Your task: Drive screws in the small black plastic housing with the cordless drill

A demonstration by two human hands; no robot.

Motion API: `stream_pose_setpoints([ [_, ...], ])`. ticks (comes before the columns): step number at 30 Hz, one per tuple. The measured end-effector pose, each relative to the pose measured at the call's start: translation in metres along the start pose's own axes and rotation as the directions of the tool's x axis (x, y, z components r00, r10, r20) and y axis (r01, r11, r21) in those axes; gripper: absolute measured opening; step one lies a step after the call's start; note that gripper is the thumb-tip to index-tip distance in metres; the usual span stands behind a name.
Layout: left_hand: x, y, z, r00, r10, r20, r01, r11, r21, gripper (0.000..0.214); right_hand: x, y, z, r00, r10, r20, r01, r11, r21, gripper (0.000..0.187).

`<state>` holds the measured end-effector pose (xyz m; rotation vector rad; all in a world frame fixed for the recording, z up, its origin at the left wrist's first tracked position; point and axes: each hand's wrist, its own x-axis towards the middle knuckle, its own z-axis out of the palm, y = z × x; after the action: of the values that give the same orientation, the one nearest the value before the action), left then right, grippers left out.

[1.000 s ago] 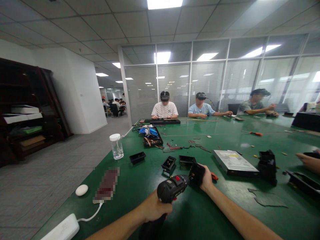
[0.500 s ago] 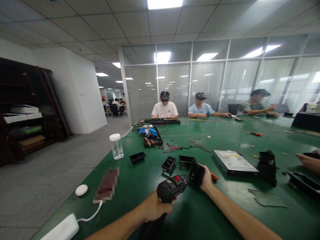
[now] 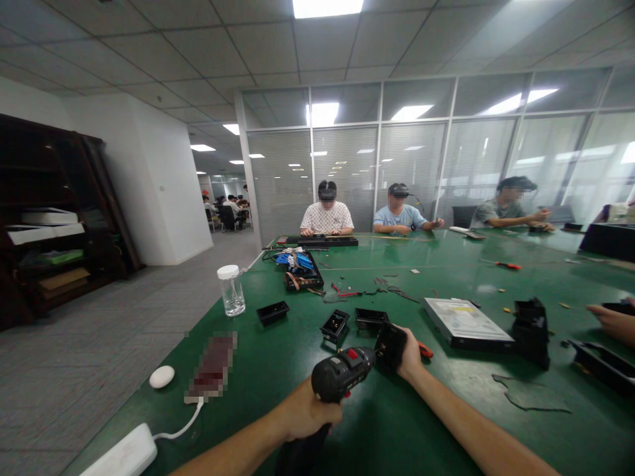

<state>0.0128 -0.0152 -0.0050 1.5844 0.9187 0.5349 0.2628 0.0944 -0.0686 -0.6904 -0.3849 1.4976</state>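
The fingers of the left hand (image 3: 307,411) are wrapped round the grip of a black drill (image 3: 342,377), some of them hidden by it. Those of the right hand (image 3: 409,354) grasp a black box (image 3: 390,347) by its side, with the tips out of sight behind it. This box sits right at the front end of the drill; whether the bit touches anything inside is too small to tell.

Just beyond the drill, two small black trays (image 3: 335,327) lie near each other on the green table (image 3: 253,423). Farther to the left of the drill are another tray (image 3: 272,312), a clear jar (image 3: 231,297) with a white lid, and a blurred phone (image 3: 213,367) on a white cable (image 3: 186,428). Well to the right of the drill lies a flat silver disc drive (image 3: 464,320). Three people (image 3: 327,218) sit far beyond the drill.
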Motion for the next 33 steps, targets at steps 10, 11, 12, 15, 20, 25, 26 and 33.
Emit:
stream_pose_setpoints([
  [10,0.0012,-0.0024,0.0013,1.0,0.016,0.004,-0.016,1.0,-0.019,0.016,0.0036,0.0013,-0.0022,1.0,0.003,0.02,-0.004,0.999,0.035,0.013],
  [11,0.0012,-0.0024,0.0011,1.0,0.014,0.006,-0.014,1.0,-0.024,0.015,0.0035,0.0014,-0.0022,1.0,0.006,0.019,-0.006,0.999,0.033,0.013],
  [12,0.0012,-0.0026,0.001,1.0,0.012,-0.001,-0.012,1.0,-0.028,0.016,0.0033,0.0014,-0.0021,1.0,0.007,0.016,-0.008,0.999,0.032,0.013],
  [15,0.0012,-0.0034,0.0006,1.0,-0.001,-0.002,0.001,1.0,-0.023,0.014,0.0023,0.0011,-0.0015,1.0,0.006,0.005,-0.007,1.0,0.029,0.012],
  [20,0.0018,-0.0046,0.0,1.0,0.013,-0.002,-0.013,1.0,-0.015,0.015,0.0014,0.0009,-0.001,1.0,0.011,0.008,-0.011,1.0,0.013,0.013],
  [25,0.0026,-0.006,-0.0009,1.0,0.02,0.019,-0.02,1.0,0.003,0.011,0.0015,0.0011,-0.0012,1.0,-0.003,0.0,0.003,1.0,0.013,0.011],
  [26,0.0026,-0.0061,-0.001,0.999,0.022,0.023,-0.022,1.0,0.003,0.01,0.0017,0.0012,-0.0013,1.0,-0.006,-0.001,0.006,1.0,0.014,0.011],
  [33,0.0009,-0.0033,-0.0005,1.0,0.009,0.008,-0.009,1.0,-0.001,0.012,0.0045,0.0018,-0.0035,1.0,-0.012,-0.001,0.012,1.0,0.009,0.011],
])
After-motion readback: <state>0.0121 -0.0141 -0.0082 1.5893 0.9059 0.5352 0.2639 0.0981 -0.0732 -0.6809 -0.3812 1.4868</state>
